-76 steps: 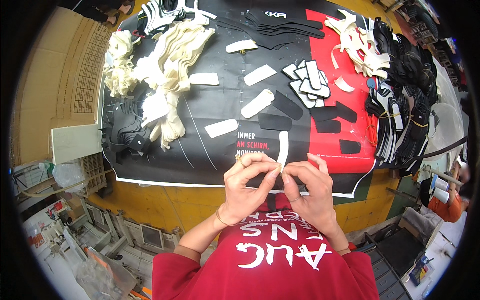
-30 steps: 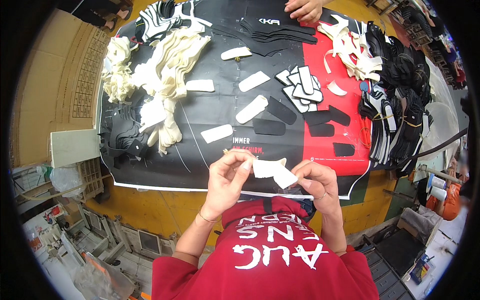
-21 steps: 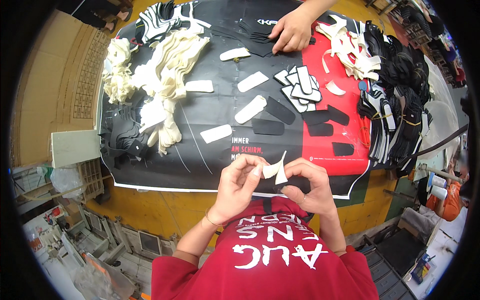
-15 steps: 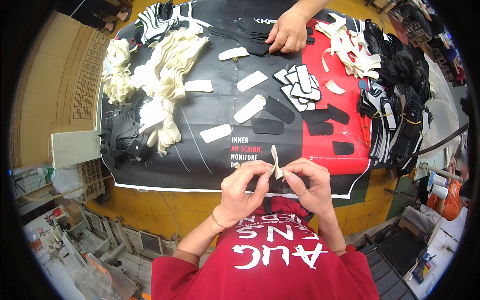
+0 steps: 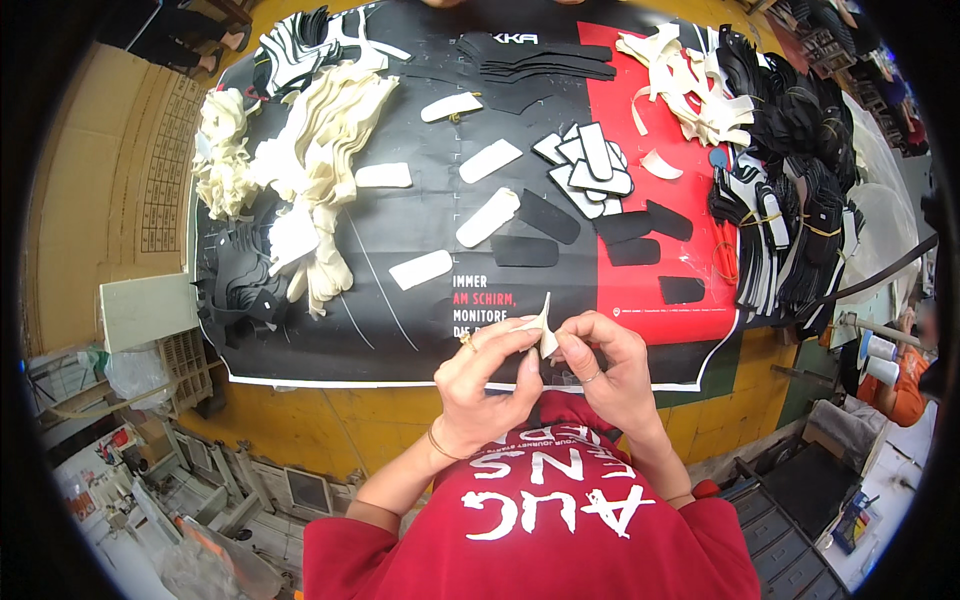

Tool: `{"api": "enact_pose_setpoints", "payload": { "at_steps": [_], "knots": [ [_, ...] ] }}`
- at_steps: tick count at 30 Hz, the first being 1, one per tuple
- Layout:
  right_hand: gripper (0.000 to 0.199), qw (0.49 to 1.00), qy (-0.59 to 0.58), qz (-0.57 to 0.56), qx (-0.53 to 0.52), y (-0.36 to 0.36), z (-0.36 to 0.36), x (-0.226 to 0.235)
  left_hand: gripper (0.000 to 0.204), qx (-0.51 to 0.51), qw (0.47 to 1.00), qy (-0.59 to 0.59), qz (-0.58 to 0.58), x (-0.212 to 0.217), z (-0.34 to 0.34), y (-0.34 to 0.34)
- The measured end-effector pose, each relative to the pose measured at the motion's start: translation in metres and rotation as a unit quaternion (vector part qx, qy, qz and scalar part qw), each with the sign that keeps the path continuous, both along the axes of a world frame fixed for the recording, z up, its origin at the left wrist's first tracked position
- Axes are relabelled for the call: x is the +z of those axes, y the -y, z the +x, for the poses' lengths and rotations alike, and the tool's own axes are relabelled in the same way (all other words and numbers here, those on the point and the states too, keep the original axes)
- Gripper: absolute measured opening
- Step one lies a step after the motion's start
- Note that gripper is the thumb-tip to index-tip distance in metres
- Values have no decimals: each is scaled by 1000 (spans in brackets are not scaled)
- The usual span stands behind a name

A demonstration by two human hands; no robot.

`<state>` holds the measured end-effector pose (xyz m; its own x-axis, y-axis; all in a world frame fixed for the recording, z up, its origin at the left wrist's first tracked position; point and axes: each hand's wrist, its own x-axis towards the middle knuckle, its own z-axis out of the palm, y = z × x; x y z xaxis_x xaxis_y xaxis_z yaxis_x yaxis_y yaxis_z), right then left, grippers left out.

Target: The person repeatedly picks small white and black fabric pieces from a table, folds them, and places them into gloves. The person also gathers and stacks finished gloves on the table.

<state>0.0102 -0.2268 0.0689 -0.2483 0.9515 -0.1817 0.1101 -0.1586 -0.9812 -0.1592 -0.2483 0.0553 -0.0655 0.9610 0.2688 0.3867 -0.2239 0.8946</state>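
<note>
Close to the table's near edge, a small cream fabric piece [image 5: 546,338] stands on edge, folded, between my hands. The thumb and fingers of my left hand [image 5: 488,378] pinch it from the left. My right hand [image 5: 612,365] pinches its right side with thumb and forefinger. Just beyond them, single cream pieces [image 5: 421,269] with rounded ends lie spread on the black part of the sheet. Flat black pieces [image 5: 525,251] lie beside those. To their right is a loose pile of white pieces with black edges [image 5: 597,160].
Cream strips [image 5: 335,125] are heaped at the left, above dark grey bundles [image 5: 240,285]. Tied black and white bundles [image 5: 790,225] fill the right side. Long black strips [image 5: 540,62] lie at the far edge. A cardboard panel [image 5: 125,160] stands left of the table.
Another person's hand has left the black strips at the far side and withdrawn toward the top edge. My hands keep the cream piece, turned slightly. The view has shifted a little.
</note>
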Motion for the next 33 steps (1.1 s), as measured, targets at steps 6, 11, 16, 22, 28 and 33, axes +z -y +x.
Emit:
{"api": "enact_pose_setpoints", "payload": {
  "at_steps": [6,11,16,22,28,33],
  "knots": [
    [14,999,20,48,12,0,-4,1,15,-32,938,279,-204,0,0,2],
    [12,999,32,44,-1,-3,-3,2,12,-72,899,351,-252,-4,-7,-1],
    [10,998,20,62,12,-4,-1,5,12,-92,904,341,-242,-4,-11,-2],
    [23,997,32,69,5,-2,-3,5,11,-62,963,190,-180,-6,-5,-5],
    [12,998,39,47,1,1,3,-1,7,-37,987,115,-110,-1,-2,-1],
    [17,985,-171,16,-16,5,28,-13,11,-43,900,349,-259,-7,-28,4]
  ]
}}
